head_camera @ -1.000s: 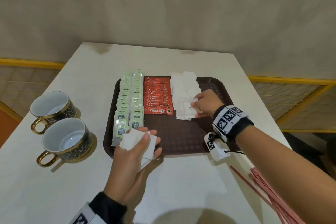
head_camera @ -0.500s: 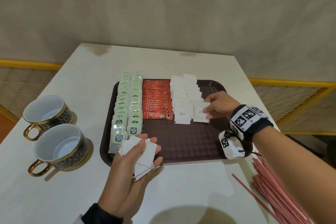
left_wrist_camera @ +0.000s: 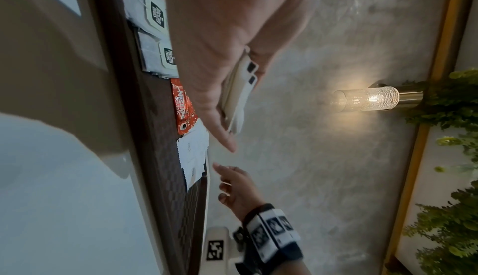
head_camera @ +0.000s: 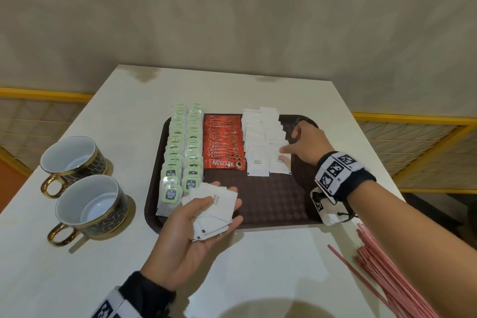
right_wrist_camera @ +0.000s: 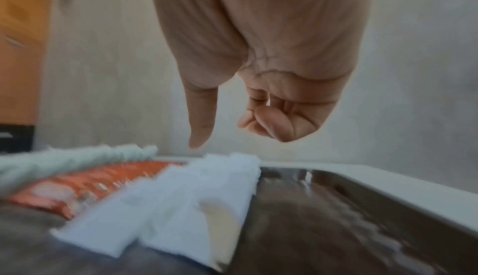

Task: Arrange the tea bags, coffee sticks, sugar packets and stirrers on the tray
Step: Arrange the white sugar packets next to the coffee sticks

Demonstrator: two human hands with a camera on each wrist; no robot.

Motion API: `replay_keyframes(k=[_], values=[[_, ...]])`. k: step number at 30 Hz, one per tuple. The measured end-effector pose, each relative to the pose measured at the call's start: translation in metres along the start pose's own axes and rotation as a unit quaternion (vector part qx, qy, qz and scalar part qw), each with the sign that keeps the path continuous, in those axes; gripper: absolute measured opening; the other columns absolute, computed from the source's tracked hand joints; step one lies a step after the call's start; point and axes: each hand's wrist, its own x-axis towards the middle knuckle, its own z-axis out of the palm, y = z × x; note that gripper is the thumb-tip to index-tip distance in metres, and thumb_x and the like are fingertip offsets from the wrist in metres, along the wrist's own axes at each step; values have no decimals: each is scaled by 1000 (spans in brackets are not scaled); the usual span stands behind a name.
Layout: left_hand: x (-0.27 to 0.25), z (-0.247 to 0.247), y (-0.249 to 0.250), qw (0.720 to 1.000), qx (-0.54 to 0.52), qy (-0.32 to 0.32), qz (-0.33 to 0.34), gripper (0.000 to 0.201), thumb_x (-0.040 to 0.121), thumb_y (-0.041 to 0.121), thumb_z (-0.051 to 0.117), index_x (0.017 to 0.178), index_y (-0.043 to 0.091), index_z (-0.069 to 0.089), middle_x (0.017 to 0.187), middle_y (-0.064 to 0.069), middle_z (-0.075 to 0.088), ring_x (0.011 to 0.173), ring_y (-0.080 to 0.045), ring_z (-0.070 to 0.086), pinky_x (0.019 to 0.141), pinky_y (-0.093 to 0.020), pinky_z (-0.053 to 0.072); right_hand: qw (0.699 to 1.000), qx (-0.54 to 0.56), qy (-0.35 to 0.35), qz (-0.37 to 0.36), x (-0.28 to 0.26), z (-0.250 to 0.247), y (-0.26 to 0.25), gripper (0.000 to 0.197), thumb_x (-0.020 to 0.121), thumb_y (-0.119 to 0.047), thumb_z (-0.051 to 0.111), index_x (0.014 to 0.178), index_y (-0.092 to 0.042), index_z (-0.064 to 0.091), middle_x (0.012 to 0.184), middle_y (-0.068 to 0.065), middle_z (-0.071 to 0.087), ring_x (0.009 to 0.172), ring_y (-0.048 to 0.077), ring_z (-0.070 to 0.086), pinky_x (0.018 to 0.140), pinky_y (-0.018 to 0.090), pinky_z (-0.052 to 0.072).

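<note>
Three of the four item groups sit on the tray: tea bags in two rows at 9 o'clock, coffee sticks in the middle, sugar packets in two rows right of them. Sugar is not finished: the left hand, palm up over the tray's 6 o'clock edge, fingers loosely curled, holds a small stack of packets. Stirrers lie untouched on the desk at 4 o'clock off the tray, so roughly three quarters done by my judgement.

Versus half a second ago: the right hand had a packet pinched at the near end of the right sugar row; now that packet lies flat there and the fingers are off it, empty, probably loosely curled with thumb out, though the wrist view is blurred. Left hand's stack looks unchanged. Two cups at 8 o'clock.
</note>
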Motion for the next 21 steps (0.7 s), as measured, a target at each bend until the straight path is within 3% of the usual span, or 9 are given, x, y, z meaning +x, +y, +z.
replay_keyframes(k=[3, 7, 9, 12, 15, 21], values=[[1, 6, 2, 997, 66, -11, 29, 37, 85, 5, 56, 122, 11, 59, 112, -20, 70, 100, -37, 70, 79, -52, 58, 994, 81, 8, -67, -36, -11, -22, 30, 80, -30, 77, 92, -12, 56, 77, -3, 54, 65, 11, 52, 52, 20, 35], [1, 11, 4, 989, 136, -28, 51, 41, 88, 5, 60, 126, 19, 56, 114, -11, 72, 102, -28, 71, 79, -50, 59, 954, 216, -179, -101, -99, -10, -51, 28, 83, -42, 71, 93, -16, 65, 85, 0, 65, 70, 9, 60, 51, 22, 44], [1, 12, 2, 985, 164, -40, 39, 39, 90, 7, 60, 128, 18, 57, 117, -11, 71, 105, -28, 69, 81, -48, 59, 940, 236, -215, -117, -117, 0, -56, 24, 82, -31, 75, 97, -15, 65, 85, 5, 67, 68, 8, 62, 48, 22, 45], [2, 12, 0, 989, 146, -39, 1, 36, 86, 8, 61, 121, 13, 62, 115, -14, 71, 101, -29, 71, 76, -45, 61, 945, 246, -174, -128, -125, 14, -54, 15, 80, -12, 77, 89, -14, 66, 87, 14, 67, 65, 17, 60, 45, 26, 45], [-1, 8, 2, 996, 61, -46, -43, 36, 82, 9, 57, 117, 10, 60, 115, -21, 69, 101, -37, 69, 75, -49, 59, 940, 300, -131, -92, -128, 12, -48, 13, 83, -5, 73, 80, -14, 64, 83, 7, 69, 66, 18, 63, 48, 26, 48], [-5, 2, 6, 994, 93, -53, -1, 39, 85, 2, 55, 124, 9, 54, 114, -22, 69, 98, -38, 70, 75, -50, 59, 922, 361, -124, -64, -143, -2, -37, 10, 91, -3, 62, 85, -11, 64, 102, 6, 71, 89, 17, 71, 60, 24, 55]])
